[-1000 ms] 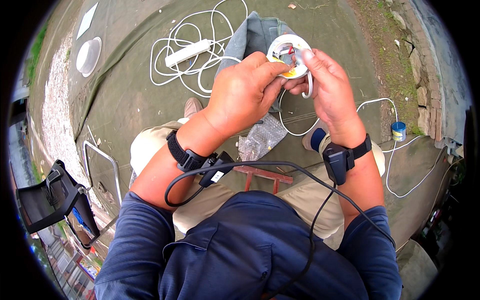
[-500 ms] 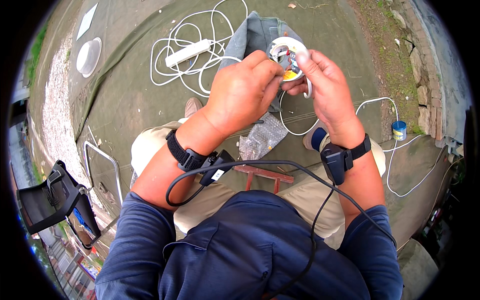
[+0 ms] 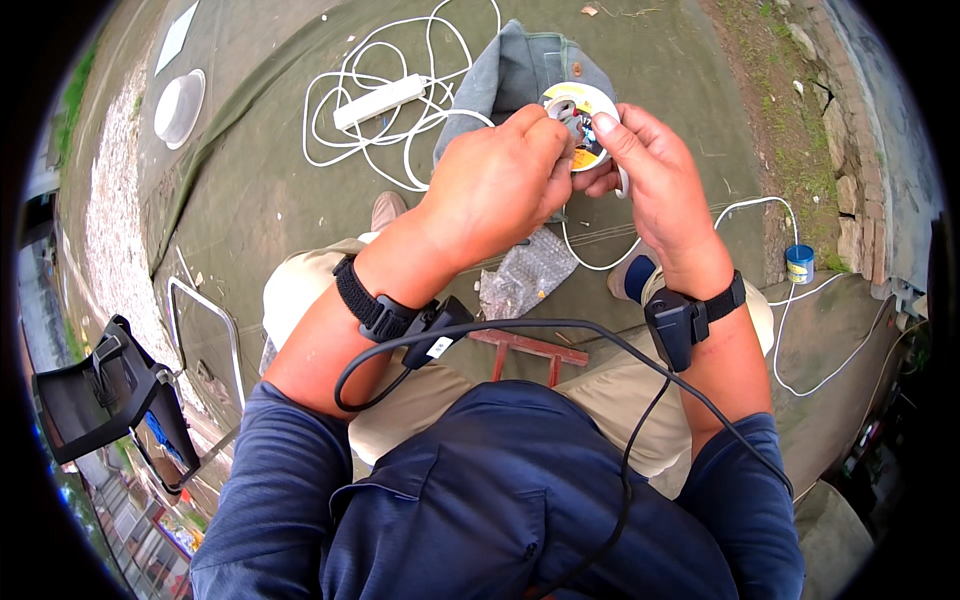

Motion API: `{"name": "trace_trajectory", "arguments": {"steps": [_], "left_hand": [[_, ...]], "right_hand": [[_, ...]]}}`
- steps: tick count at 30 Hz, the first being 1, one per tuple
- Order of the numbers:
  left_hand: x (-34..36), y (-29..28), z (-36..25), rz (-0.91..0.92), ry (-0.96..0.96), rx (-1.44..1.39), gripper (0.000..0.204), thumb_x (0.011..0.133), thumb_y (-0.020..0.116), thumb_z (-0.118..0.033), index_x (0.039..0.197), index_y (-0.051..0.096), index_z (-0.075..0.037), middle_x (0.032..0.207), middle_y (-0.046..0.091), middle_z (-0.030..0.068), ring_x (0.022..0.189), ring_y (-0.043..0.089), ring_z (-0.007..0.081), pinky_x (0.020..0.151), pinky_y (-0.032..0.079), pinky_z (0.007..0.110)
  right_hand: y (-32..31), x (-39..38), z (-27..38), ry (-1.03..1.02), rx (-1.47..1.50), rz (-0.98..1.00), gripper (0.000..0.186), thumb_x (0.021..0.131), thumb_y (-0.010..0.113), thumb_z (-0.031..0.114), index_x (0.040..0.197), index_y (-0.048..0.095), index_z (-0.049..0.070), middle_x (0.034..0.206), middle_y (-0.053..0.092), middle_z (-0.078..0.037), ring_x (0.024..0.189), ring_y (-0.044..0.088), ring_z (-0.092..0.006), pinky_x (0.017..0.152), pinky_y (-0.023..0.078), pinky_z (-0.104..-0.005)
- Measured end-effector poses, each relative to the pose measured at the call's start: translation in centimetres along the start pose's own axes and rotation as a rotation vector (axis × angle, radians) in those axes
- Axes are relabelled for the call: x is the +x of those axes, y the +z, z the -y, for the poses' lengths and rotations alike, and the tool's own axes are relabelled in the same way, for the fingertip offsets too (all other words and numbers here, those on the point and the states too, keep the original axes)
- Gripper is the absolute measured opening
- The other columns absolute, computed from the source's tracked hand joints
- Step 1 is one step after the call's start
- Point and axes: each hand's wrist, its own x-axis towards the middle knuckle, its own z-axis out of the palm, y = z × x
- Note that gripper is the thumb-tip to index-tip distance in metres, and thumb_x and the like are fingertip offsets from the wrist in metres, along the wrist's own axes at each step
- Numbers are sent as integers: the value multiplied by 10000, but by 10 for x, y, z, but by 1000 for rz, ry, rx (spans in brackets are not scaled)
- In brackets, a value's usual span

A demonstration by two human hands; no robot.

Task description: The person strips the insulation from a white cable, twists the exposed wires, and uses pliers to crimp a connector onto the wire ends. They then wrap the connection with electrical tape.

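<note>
Both hands are raised in front of me around a white round fixture (image 3: 588,105) with a yellow and metal centre. My left hand (image 3: 495,185) pinches a small part at the fixture's middle with thumb and fingertips. My right hand (image 3: 645,170) cups the fixture from the right and below, its thumb resting on the rim. A thin white wire (image 3: 600,262) hangs from the fixture toward the ground. Black wrist straps sit on both forearms, joined by a black cable (image 3: 560,330).
On the ground ahead lie a white power strip (image 3: 380,100) with a tangled white cord, a grey cloth bag (image 3: 510,75), a crumpled clear plastic bag (image 3: 525,280), a red metal stool frame (image 3: 525,350) and a small blue can (image 3: 799,264). A white dish (image 3: 180,105) lies far left.
Both hands have shifted slightly on the fixture, with the left fingertips working at its centre. The fixture stays held in the same place.
</note>
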Motion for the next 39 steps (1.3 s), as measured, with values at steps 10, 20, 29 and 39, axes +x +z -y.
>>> {"name": "trace_trajectory", "arguments": {"steps": [10,20,29,39], "left_hand": [[-2,8,-5,-23,45,-4,195,790,673,-63,939,547,-52,857,593,124,686,635,354,564,522,441],[0,9,-1,-51,46,-97,170,824,695,-52,951,582,-61,860,604,120,686,631,327,583,506,405],[-6,8,-7,-102,-36,-119,220,879,693,-40,1096,665,-67,861,628,109,712,641,294,619,512,374],[-4,6,-1,-109,-36,-94,136,850,709,-42,982,687,-65,838,639,97,703,645,285,614,514,367]], "right_hand": [[-5,0,-7,66,148,29,349,1028,578,377,1042,664,39,827,679,-16,649,627,-82,599,493,-221],[-5,-2,2,77,130,3,351,1032,574,384,1050,660,44,868,692,-24,664,641,-91,599,491,-217],[-4,1,1,28,66,-33,352,1019,605,383,1066,650,37,884,690,-33,688,657,-95,624,500,-220],[-1,3,-2,29,31,-45,358,1004,631,367,1092,644,20,904,700,-47,696,671,-105,626,504,-216]]}}
